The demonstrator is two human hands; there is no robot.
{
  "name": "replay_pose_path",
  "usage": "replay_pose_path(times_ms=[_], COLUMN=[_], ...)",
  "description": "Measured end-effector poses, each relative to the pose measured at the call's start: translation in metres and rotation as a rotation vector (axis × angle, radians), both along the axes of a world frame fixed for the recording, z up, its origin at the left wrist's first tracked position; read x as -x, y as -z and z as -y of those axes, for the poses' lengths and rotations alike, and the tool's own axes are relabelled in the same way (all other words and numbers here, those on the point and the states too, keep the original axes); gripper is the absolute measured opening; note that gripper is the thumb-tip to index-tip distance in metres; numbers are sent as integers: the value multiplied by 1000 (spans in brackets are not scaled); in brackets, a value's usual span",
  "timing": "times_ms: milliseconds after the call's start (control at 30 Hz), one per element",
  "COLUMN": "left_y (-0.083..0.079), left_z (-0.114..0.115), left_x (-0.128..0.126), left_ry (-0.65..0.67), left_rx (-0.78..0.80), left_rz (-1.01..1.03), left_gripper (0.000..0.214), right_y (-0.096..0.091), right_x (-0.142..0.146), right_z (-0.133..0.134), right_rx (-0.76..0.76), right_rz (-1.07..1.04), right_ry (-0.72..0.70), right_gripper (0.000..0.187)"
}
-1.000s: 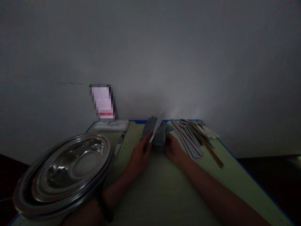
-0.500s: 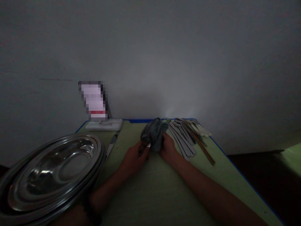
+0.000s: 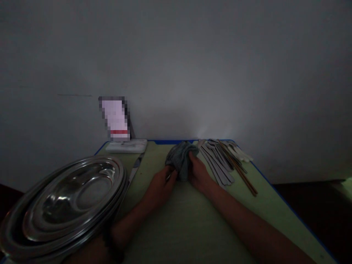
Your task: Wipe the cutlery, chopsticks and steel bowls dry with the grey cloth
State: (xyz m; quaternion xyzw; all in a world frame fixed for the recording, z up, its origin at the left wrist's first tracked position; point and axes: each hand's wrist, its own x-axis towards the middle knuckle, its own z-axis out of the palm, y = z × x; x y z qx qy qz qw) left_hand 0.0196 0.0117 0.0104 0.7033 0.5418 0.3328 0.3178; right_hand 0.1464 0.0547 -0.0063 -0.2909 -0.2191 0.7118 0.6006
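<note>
A grey-blue cloth [image 3: 182, 159] is bunched up above the middle of the table, between my two hands. My right hand [image 3: 200, 175] is closed on the cloth's right side, the thumb pressing over a fold. On the other side, my left hand [image 3: 160, 186] has its fingers closed round a thin metal piece of cutlery [image 3: 168, 176]; only a small shiny part shows and the cloth covers the rest, so its exact kind is hidden. Beside my right hand lies a row of metal cutlery [image 3: 217, 167], handles pointing towards me.
Stacked steel plates or basins [image 3: 121, 168] fill the table's left side, with a table knife [image 3: 135, 169] alongside. Behind stands a blurred phone [image 3: 117, 117] on a white base [image 3: 126, 147]. Brown chopsticks [image 3: 244, 176] and white-handled cutlery [image 3: 240, 154] lie at right. A wall [image 3: 176, 66] borders the back.
The whole view has shifted slightly, with things appearing further right. My right thumb sits higher on the cloth, and less of the metal piece shows at my left fingers.
</note>
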Motion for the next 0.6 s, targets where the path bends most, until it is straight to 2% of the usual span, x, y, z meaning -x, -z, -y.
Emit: replay_pose_path(times_ms=[100, 200, 333, 467, 533, 600], left_y=[-1, -2, -5, -6, -5, -3], left_z=[0, 3, 10, 15, 16, 15], left_x=[0, 0, -1, -2, -2, -1], left_ry=[45, 84, 137, 190, 199, 190], left_rx=[19, -13, 3, -1, -11, -10], left_rz=[-52, -123, -163, -110, -93, -98], left_gripper=[26, 27, 29, 30, 29, 29], right_y=[3, 3, -10, -27, -26, -18], right_x=[2, -1, -22, -44, -46, -39], right_z=[-1, -4, -15, -27, -27, -20], right_rx=[74, 93, 100, 94, 72, 9], right_rz=[11, 83, 196, 275, 302, 341], right_ry=[49, 124, 375, 585, 630, 605], right_gripper=[29, 33, 29, 30, 31, 34])
